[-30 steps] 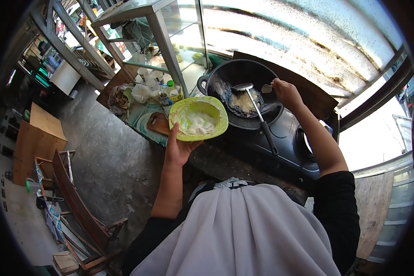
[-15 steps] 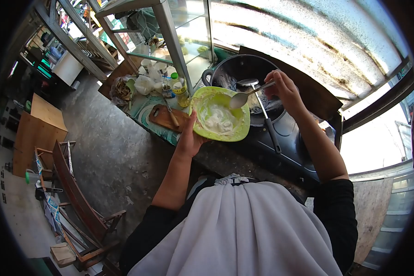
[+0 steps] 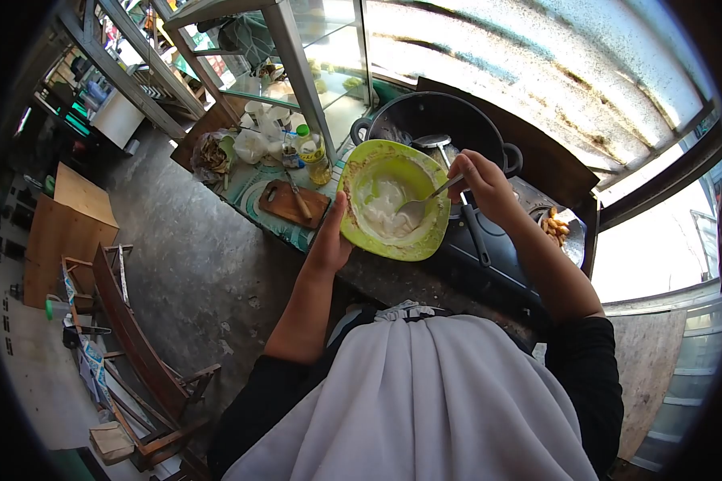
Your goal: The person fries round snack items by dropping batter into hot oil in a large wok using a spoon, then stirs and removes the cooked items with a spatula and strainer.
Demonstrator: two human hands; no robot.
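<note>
My left hand (image 3: 331, 238) grips the left side of a lime-green bowl (image 3: 415, 246), thumb against the wall and fingers hidden beneath it. White, creamy batter (image 3: 383, 207) lies in the bowl, with smears up the inner walls. In my right hand (image 3: 481, 184) is a metal spoon (image 3: 415, 207), its head dipped in the batter and its handle pinched between the fingers. Behind the bowl sits a dark wok (image 3: 449, 112) on the stove. A black-handled skimmer (image 3: 476, 236) rests across the wok, partly covered by the bowl and my right hand.
Left of the bowl, a wooden cutting board (image 3: 285, 204) carries a knife (image 3: 301, 200). Beside it stands an oil bottle (image 3: 316, 160) with a green cap. A plate of browned fried pieces (image 3: 555, 226) lies right of the stove (image 3: 501, 260). A glass display case (image 3: 329, 64) rises behind.
My right hand has lowered the spoon from above the bowl into the batter. The bowl has shifted slightly right and tilted, uncovering the wok's right handle and the plate of fried pieces.
</note>
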